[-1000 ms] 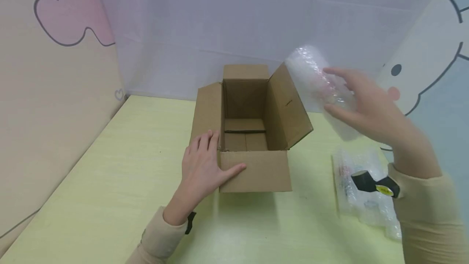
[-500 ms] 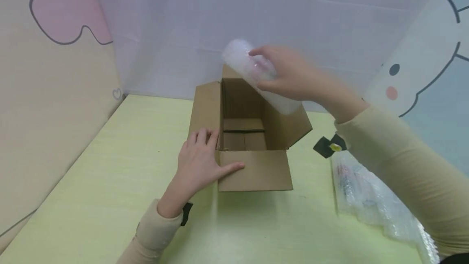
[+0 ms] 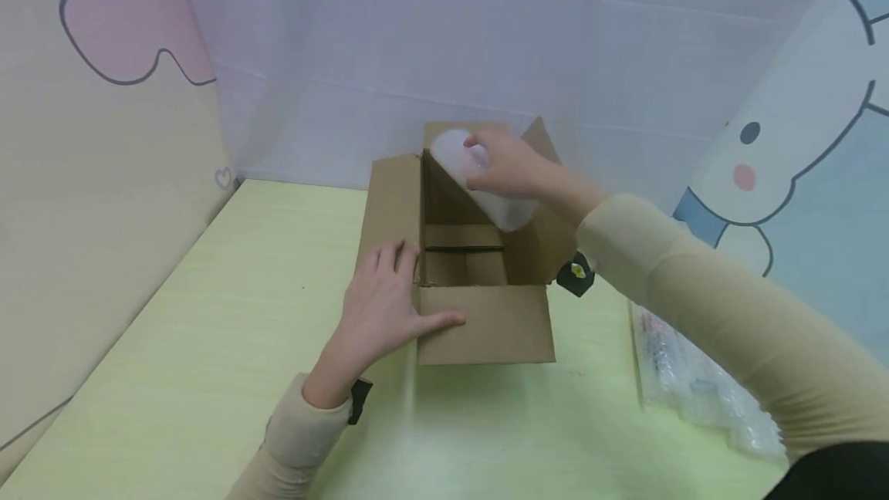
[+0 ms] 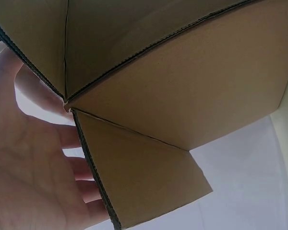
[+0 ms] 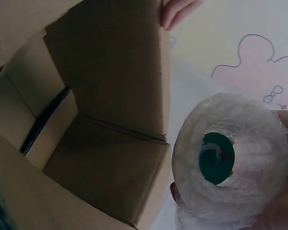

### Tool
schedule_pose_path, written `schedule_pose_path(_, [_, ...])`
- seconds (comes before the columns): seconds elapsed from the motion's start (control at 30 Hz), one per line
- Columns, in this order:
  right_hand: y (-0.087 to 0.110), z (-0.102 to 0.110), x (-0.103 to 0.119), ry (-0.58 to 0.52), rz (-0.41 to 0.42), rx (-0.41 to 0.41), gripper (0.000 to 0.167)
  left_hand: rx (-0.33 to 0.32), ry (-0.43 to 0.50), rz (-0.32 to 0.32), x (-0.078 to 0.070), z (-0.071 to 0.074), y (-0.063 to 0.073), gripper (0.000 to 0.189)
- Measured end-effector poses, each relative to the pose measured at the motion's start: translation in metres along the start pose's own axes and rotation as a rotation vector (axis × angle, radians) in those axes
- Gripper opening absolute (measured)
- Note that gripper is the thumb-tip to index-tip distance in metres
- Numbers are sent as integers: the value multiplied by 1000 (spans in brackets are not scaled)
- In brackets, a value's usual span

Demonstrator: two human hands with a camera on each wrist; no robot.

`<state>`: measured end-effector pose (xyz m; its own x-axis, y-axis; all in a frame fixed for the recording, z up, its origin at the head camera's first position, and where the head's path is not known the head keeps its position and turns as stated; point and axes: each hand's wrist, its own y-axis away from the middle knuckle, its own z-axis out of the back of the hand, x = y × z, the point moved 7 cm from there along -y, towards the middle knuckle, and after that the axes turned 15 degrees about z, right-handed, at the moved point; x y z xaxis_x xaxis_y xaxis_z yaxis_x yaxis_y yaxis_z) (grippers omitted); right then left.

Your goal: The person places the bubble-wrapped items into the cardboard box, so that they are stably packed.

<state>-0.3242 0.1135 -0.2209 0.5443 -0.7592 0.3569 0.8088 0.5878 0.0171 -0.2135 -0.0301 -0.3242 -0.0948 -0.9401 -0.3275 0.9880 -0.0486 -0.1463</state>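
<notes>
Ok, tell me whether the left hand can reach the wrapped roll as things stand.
Probably yes: from the near left corner of the cardboard box, the left hand seems to have a free way over the open top to the wrapped roll. The right hand grips its middle, but its ends look exposed.

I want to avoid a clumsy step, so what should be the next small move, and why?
Probably the right hand should turn the bubble-wrapped cylinder in line with the cardboard box's long side: in the head view, the cylinder slants across the far end, the flaps are spread outward, and the left hand rests at the near-left corner.
</notes>
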Motion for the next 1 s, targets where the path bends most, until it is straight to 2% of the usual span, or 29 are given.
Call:
schedule_pose_path(0.27, [-5, -26, -13, 74, -54, 165, 62, -11, -26, 8, -5, -2, 3, 111])
schedule_pose_path(0.4, [-6, -31, -15, 118, -65, 229, 63, -9, -34, 19, -10, -5, 4, 112])
schedule_pose_path(0.57, [-5, -36, -16, 140, -73, 314, 63, -38, -70, 7, -20, -10, 8, 113])
schedule_pose_path(0.8, [-8, -43, -19, 134, -44, 386, 62, -89, -119, -35, -39, -14, 18, 111])
schedule_pose_path(1.0, [-13, -58, -24, 129, -3, 471, 62, -135, -151, -70, -48, -16, 23, 107])
